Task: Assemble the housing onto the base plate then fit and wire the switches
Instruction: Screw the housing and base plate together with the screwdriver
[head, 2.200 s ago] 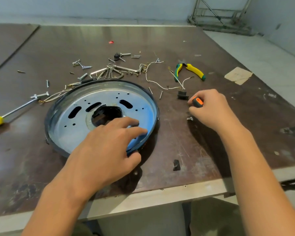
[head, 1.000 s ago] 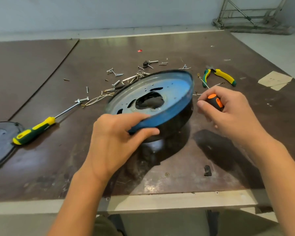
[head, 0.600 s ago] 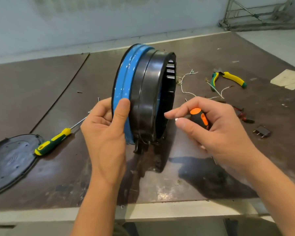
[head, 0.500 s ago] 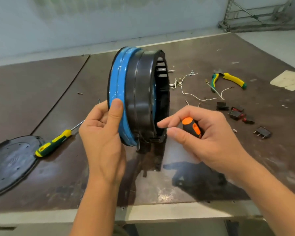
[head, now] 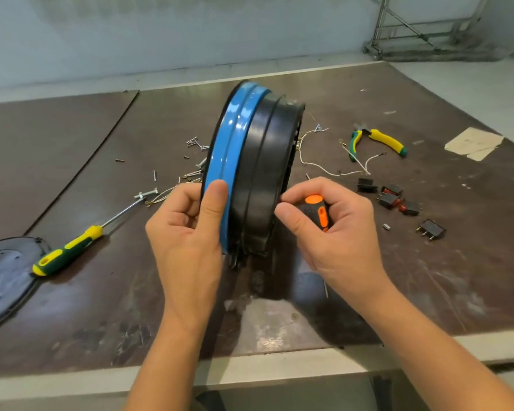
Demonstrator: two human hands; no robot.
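Blue film gleams on the base plate [head: 224, 161], which we hold up on edge with the black housing [head: 267, 173] seated against its right face; we cannot tell whether the pair's lower edge touches the table [head: 428, 277]. Our left hand [head: 187, 232] grips the plate just left of the housing, thumb laid flat along the blue rim and fingers curled behind it. Our right hand [head: 333, 232], just right of the housing, is closed around a stubby screwdriver [head: 316, 207], with the tips of thumb and forefinger touching the housing's open edge. The blade is hidden, so we cannot say if it sits on a screw. We judge the step in hand to be fastening housing to plate. To do it well we should clamp the two rims flush with the left thumb, line up the holes before driving, and keep the short driver square to the screw so it does not slip. The switches [head: 395, 198] lie unfitted on the table to the right of the housing, a white wire [head: 318, 170] curls between them and it, and pliers [head: 380, 140] rest beyond. Loose screws [head: 195, 142] lie scattered to the housing's left, with a long screwdriver [head: 69, 252] farther left.
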